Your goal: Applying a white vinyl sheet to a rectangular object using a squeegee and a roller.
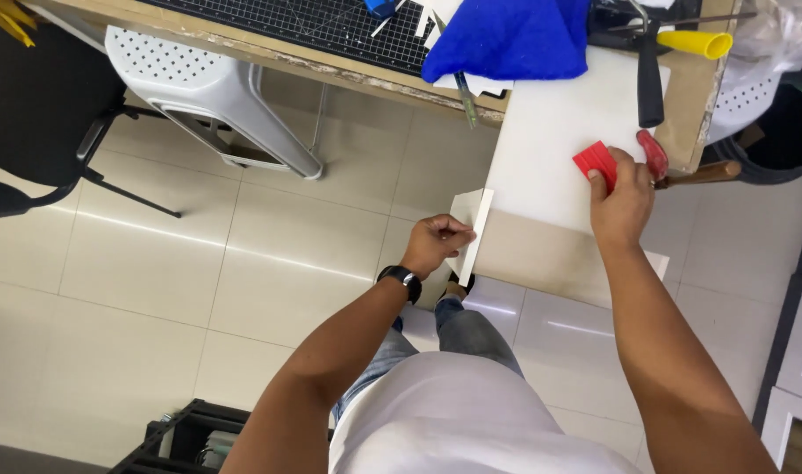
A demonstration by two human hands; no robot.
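L hand (436, 243) grip closed on white film edge (473, 230), R hand (622, 200) gripping red squeegee (596, 161) on white board (559, 132)

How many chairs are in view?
2. A white plastic chair stands by the table's front edge at upper left; a black chair is at the far left, cut off by the frame. Others may be hidden.

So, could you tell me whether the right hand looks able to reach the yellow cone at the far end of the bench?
Probably yes: the right hand holds a red scraper, and only bare white sheet and a black tool lie before the yellow cone.
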